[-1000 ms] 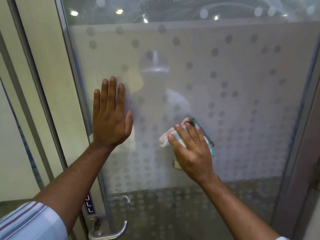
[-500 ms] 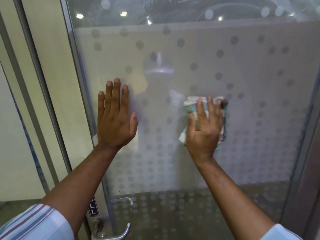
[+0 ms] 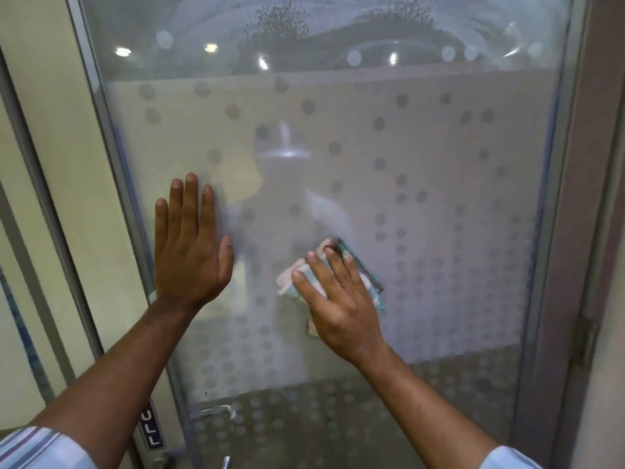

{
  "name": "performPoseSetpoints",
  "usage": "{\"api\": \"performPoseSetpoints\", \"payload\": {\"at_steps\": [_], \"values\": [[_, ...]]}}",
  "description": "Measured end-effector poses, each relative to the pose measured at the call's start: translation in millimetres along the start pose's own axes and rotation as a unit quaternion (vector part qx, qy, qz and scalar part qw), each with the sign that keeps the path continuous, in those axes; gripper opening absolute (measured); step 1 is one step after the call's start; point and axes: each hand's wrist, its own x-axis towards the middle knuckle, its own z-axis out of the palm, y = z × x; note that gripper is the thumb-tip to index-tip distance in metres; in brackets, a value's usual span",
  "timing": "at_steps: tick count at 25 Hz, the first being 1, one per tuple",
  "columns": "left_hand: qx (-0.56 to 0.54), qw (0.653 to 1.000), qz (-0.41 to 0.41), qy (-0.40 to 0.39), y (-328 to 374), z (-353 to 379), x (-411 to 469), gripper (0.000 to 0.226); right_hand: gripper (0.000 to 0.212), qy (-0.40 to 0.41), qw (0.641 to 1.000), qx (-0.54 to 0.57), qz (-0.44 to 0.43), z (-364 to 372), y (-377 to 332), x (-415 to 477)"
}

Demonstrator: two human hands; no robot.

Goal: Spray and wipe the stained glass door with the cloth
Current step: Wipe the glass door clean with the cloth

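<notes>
Flattened under the right hand [image 3: 341, 301], the cloth [image 3: 367, 282] is pressed to the glass door [image 3: 439, 198]; the left hand [image 3: 189, 248] is spread wide, bracing. Wiping is judged under way; unwiped glass should be covered next.

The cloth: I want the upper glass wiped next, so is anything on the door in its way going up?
Nothing visible blocks it. The right hand presses the cloth flat on the glass door; the left hand rests off to the side, clear of the spray droplets above.
</notes>
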Motion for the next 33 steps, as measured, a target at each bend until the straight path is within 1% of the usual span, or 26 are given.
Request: {"api": "performPoseSetpoints", "payload": {"at_steps": [4,6,9,12,15,18,20,23,28,31,33], "values": [[-0.010,1.000,0.001,0.000,-1.1,1.8,-0.9,0.084,0.067,-0.001,0.997,-0.024,0.067,-28.1,44.9,-12.9],[-0.012,1.000,0.002,0.002,-1.7,1.9,0.2,0.084,0.072,0.013,0.992,-0.032,0.122,-42.2,69.7,-16.5],[-0.016,1.000,0.000,0.006,0.1,2.4,-1.3,0.083,0.070,0.074,0.969,-0.027,0.232,-57.1,107.7,-21.4],[-0.020,1.000,-0.001,0.001,1.5,0.8,-0.7,0.082,0.062,0.121,0.950,-0.024,0.286,-68.0,145.2,-21.7],[-0.029,1.000,-0.001,0.005,3.4,-1.0,-0.5,0.080,0.059,0.134,0.943,-0.020,0.305,-72.4,163.6,-20.3],[-0.031,1.000,0.003,0.003,5.2,-1.9,-1.4,0.079,0.062,0.136,0.948,-0.013,0.288,-73.4,173.2,-12.3],[-0.036,0.999,-0.001,-0.008,4.1,-1.4,-1.7,0.080,0.060,0.146,0.951,0.002,0.274,-76.0,183.5,3.4],[-0.019,1.000,-0.005,-0.022,2.9,0.9,-0.4,0.080,0.056,0.163,0.951,0.002,0.264,-83.7,204.2,42.3],[-0.010,0.999,-0.013,-0.027,5.0,1.8,-0.2,0.081,0.060,0.162,0.953,0.007,0.257,-102.8,232.1,114.9],[-0.015,1.000,-0.015,-0.015,4.3,4.5,-0.9,0.080,0.064,0.177,0.942,0.029,0.284,-113.2,245.2,163.5],[-0.017,1.000,-0.010,0.001,4.3,5.4,-0.6,0.081,0.063,0.196,0.931,0.032,0.305,-118.1,250.9,193.7]]}}
